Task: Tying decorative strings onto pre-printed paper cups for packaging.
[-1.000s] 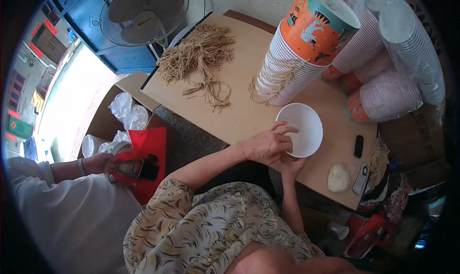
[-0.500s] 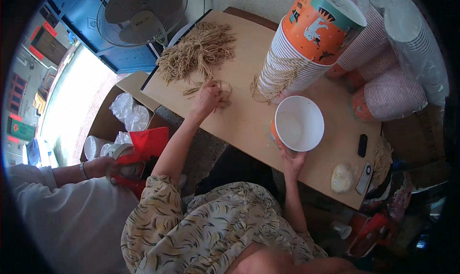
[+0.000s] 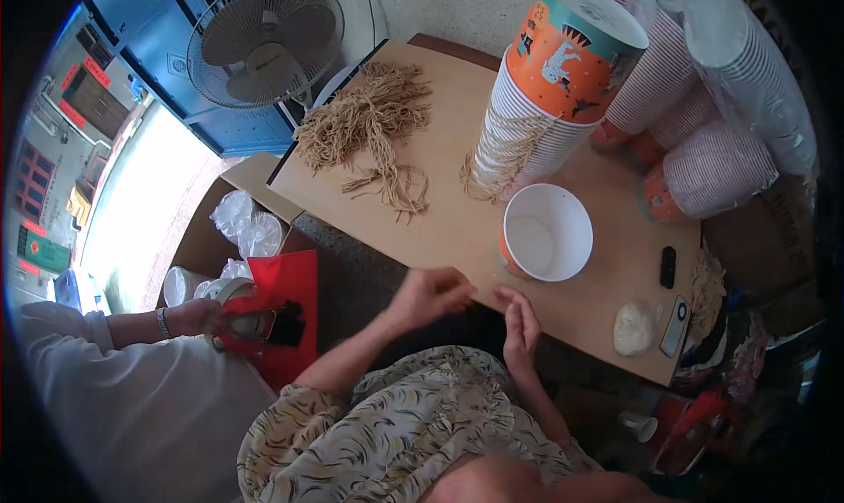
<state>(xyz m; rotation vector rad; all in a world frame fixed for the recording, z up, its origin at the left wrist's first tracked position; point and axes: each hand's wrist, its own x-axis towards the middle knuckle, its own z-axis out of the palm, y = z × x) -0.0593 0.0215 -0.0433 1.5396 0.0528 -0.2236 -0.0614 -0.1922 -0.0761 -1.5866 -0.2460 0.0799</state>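
My left hand (image 3: 428, 299) hovers over the table's near edge, its fingers bent and drawn together. What it pinches, if anything, is too small to make out. Just to its right is my right hand (image 3: 519, 323), fingers stretched upward, with a small gap between the two hands. A white-lined paper tub (image 3: 549, 230) with an orange outside stands untouched on the table beyond my right hand. Behind it rises a tall stack of paper tubs (image 3: 563, 72), with twisted cord loops (image 3: 514, 147) hanging along its side. Farther left lies a heap of tan twisted paper cords (image 3: 365, 116), several strands trailing toward me.
Wrapped tub stacks (image 3: 716, 173) crowd the table's right side. A black object (image 3: 667, 267), a white lump in clear plastic (image 3: 633, 329) and a small flat device (image 3: 674, 327) lie near the right edge. A fan (image 3: 268, 50) stands behind; another person's hand (image 3: 195, 316) holds a red bag (image 3: 294, 305).
My left hand has left the cord heap and come back toward me. My right hand has let go of the tub and moved down beside the left. The tub stays on the table.
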